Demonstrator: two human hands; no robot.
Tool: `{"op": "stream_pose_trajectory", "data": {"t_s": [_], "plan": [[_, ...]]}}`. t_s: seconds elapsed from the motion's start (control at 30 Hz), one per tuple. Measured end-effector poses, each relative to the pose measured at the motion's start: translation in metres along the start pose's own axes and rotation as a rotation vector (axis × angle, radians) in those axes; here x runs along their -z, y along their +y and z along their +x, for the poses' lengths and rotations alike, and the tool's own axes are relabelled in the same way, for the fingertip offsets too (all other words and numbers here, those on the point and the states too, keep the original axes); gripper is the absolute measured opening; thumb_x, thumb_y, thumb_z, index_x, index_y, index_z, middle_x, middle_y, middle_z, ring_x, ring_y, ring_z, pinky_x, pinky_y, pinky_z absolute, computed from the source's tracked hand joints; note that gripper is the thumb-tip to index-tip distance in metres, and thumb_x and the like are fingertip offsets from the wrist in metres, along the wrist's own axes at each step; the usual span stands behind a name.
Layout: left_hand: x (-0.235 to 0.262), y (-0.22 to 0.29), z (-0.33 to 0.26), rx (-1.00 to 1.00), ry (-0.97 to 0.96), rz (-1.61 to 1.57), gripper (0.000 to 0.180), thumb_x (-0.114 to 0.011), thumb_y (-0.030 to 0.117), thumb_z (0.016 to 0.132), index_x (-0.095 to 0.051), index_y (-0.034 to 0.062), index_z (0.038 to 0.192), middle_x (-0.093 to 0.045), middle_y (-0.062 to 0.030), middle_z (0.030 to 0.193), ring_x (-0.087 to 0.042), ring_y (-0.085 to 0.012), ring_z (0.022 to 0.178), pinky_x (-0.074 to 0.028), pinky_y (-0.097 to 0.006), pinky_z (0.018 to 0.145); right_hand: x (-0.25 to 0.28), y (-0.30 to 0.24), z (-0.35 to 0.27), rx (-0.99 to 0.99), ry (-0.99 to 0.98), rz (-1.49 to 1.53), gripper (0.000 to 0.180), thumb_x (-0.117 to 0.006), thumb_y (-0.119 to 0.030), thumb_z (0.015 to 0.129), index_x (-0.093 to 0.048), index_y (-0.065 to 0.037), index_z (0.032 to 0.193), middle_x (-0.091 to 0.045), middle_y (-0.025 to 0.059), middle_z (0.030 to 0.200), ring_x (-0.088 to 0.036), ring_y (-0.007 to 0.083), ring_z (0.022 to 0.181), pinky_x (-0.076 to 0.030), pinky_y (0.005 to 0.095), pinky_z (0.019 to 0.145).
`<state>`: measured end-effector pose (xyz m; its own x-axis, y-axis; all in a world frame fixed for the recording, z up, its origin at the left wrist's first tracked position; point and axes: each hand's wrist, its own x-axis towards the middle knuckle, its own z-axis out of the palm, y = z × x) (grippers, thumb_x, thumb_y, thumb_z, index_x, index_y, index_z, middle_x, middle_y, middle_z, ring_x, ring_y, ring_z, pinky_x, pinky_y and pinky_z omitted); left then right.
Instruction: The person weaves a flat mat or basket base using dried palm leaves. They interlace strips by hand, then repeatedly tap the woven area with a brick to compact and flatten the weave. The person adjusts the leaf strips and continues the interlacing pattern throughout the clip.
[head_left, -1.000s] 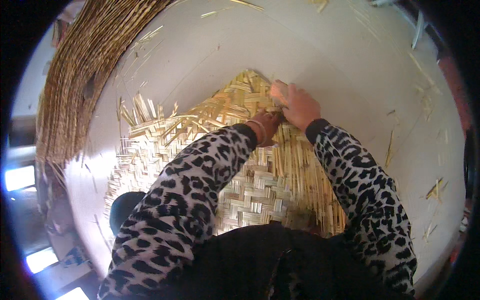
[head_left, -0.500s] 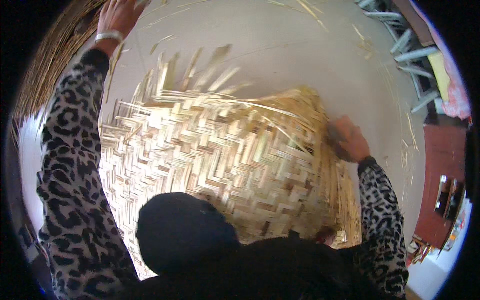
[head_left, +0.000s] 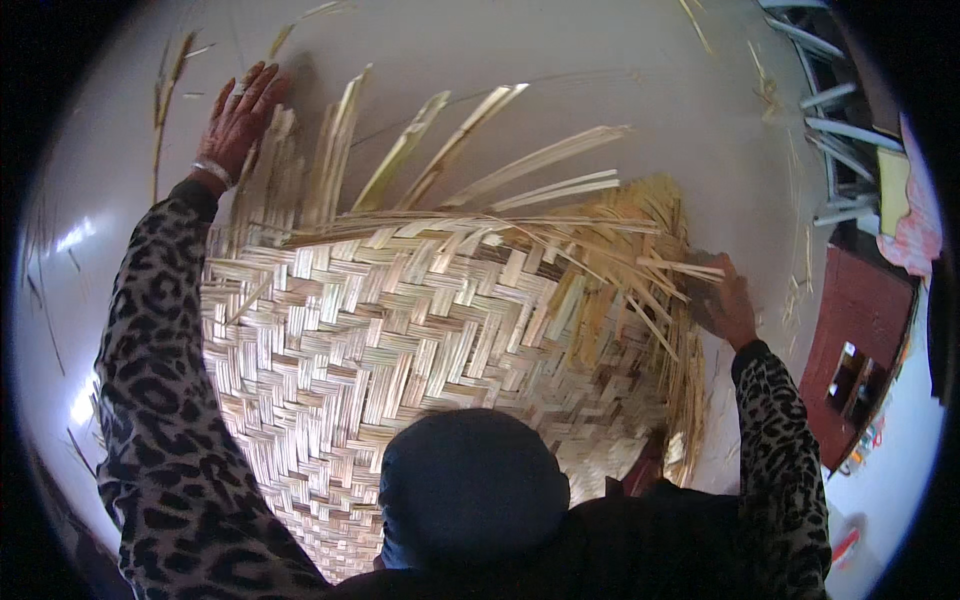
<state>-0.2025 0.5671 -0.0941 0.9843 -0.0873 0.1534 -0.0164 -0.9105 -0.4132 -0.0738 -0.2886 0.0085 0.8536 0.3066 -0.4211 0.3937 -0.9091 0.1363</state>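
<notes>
A woven mat (head_left: 380, 330) of pale, flat reed strips lies on the floor before me, in a zigzag weave. Loose strip ends (head_left: 420, 150) fan out from its far edge, and the far right corner is folded over with strips bunched there. My left hand (head_left: 240, 120) lies open, fingers stretched out, over the strip ends at the far left corner. Beside the folded corner, my right hand (head_left: 732, 305) is closed on a few reed strips (head_left: 685, 268) that run to its fingertips; its lower fingers are in shadow.
My dark-clothed knee (head_left: 470, 490) covers the near part of the mat. Loose straw (head_left: 165, 110) is scattered over the grey floor (head_left: 600, 80). Pale-legged stools (head_left: 840, 130) stand at the far right, with a reddish-brown board-like piece (head_left: 855, 350) nearer.
My left hand has come down onto the strip ends at the corner. The bundle of thin brown sticks at the far left has left the view. Strips now show at my right hand.
</notes>
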Motion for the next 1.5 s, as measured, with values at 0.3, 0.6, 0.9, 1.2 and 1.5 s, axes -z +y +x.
{"op": "stream_pose_trajectory", "data": {"t_s": [0.3, 0.6, 0.9, 1.2, 1.5], "plan": [[0.113, 0.126, -0.039, 0.033, -0.361, -2.06, 0.064, -0.049, 0.039, 0.108, -0.032, 0.0047, 0.16, -0.035, -0.0187, 0.164, -0.029, -0.0306, 0.154, -0.022, -0.046, 0.126, 0.0, 0.026, 0.013, 0.243, -0.002, -0.188, 0.079, -0.076, -0.032, 0.094, -0.028, 0.009, 0.141, -0.046, 0.0324, 0.14, -0.054, 0.0396, 0.128, -0.05, 0.0482, 0.099], [0.199, 0.272, -0.037, -0.486, -0.237, -1.171, 0.091, -0.045, 0.063, 0.101, -0.02, 0.0016, 0.162, -0.026, -0.0239, 0.166, -0.023, -0.0401, 0.156, -0.019, -0.053, 0.127, 0.005, 0.047, 0.027, 0.054, -0.058, 0.117, 0.063, -0.077, -0.033, 0.092, -0.038, 0.006, 0.122, -0.058, 0.032, 0.117, -0.065, 0.0424, 0.107, -0.055, 0.0463, 0.082], [0.166, 0.326, -0.071, -0.571, -0.269, -0.916, 0.102, -0.058, 0.059, 0.089, -0.019, -0.0001, 0.163, -0.02, -0.0219, 0.17, -0.017, -0.0365, 0.159, -0.012, -0.049, 0.129, 0.084, -0.045, 0.054, 0.293, 0.322, 0.216, 0.065, -0.082, -0.033, 0.083, -0.048, -0.003, 0.13, -0.065, 0.0245, 0.115, -0.064, 0.0424, 0.108, -0.053, 0.0479, 0.089], [0.159, 0.34, -0.078, -0.564, -0.255, -0.803, 0.094, -0.051, 0.061, 0.096, -0.02, 0.0044, 0.165, -0.017, -0.0157, 0.173, -0.012, -0.03, 0.161, -0.008, -0.046, 0.13, 0.103, -0.199, 0.075, 0.69, 0.132, 0.063, 0.064, -0.082, -0.028, 0.08, -0.048, -0.003, 0.127, -0.067, 0.0229, 0.114, -0.065, 0.0427, 0.107, -0.053, 0.0513, 0.089], [0.127, 0.361, -0.075, -0.627, -0.312, -0.627, 0.101, -0.048, 0.067, 0.096, -0.01, 0.0068, 0.167, -0.011, -0.0091, 0.175, -0.007, -0.0231, 0.162, -0.002, -0.042, 0.131, 0.059, -0.223, 0.06, 0.751, 0.167, -0.159, 0.048, -0.076, -0.017, 0.083, -0.051, -0.006, 0.123, -0.063, 0.0174, 0.114, -0.062, 0.0396, 0.108, -0.051, 0.0503, 0.088]]}}
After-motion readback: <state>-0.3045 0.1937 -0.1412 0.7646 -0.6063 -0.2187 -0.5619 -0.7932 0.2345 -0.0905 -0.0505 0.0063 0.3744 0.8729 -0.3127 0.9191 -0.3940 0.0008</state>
